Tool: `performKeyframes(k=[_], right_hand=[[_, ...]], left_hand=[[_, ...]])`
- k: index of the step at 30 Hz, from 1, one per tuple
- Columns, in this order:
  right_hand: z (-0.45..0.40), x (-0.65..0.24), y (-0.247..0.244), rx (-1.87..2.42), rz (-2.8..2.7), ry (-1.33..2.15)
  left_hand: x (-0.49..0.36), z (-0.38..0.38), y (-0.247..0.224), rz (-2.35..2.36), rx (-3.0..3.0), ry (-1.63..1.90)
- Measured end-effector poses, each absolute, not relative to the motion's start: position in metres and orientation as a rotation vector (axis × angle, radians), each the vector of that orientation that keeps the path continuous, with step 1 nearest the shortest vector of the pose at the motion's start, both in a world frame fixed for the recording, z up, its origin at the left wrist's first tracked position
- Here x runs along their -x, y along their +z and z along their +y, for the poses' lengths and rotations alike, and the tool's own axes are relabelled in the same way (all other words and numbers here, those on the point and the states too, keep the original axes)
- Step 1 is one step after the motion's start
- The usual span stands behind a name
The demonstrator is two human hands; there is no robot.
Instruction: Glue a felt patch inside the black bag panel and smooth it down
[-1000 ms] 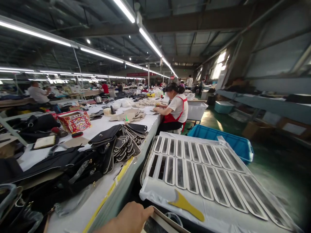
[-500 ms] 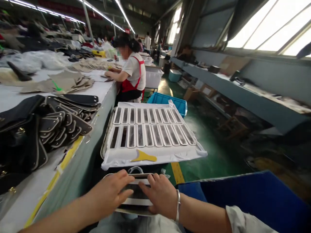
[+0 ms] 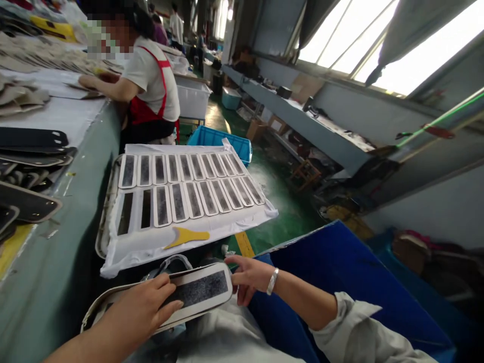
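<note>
On my lap lies a long, round-ended bag piece with a light edge, tilted up to the right. A dark strip in a white frame lies along its upper face. My left hand lies over the left part of it, fingers bent onto the surface and thumb apart, hiding some of the strip. At the right end is my right hand, index finger stretched out along the corner and the other fingers loosely bent, touching or very near the end. A white-covered board in front carries two rows of similar framed strips.
A yellow scraper-like piece lies on the board's near edge. Dark strap-like parts are piled on the left table. A blue bin stands at my right, a turquoise crate behind the board. A co-worker sits ahead left.
My view has swung right and nearer the board. The bag piece has tilted, right end up. My right hand has moved from its top to its right end; my left hand stays on it.
</note>
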State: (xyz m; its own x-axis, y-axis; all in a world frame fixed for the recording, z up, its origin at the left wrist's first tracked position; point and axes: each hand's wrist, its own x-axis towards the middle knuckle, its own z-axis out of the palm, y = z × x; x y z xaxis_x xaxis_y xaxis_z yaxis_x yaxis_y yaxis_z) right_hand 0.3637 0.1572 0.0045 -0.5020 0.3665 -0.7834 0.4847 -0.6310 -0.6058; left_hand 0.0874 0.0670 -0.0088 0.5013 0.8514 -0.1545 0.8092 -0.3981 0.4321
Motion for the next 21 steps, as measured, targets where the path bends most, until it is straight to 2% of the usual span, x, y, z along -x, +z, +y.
performKeyframes(k=[4,9,15,21], right_hand=[[0.139,-0.360,-0.010,-1.528,1.653,-2.040],[0.141,-0.357,-0.021,-1.407,1.952,-1.807],[0.141,-0.362,-0.031,-1.461,2.278,-2.004],[0.137,-0.361,-0.037,-1.717,1.756,-2.294]], left_hand=[[-0.104,0.073,-0.009,1.453,-2.328,-0.028],[-0.116,0.081,-0.017,0.960,-2.663,0.125],[-0.119,0.098,0.006,0.754,-2.487,0.029],[-0.118,0.098,0.011,0.674,-2.450,-0.035]])
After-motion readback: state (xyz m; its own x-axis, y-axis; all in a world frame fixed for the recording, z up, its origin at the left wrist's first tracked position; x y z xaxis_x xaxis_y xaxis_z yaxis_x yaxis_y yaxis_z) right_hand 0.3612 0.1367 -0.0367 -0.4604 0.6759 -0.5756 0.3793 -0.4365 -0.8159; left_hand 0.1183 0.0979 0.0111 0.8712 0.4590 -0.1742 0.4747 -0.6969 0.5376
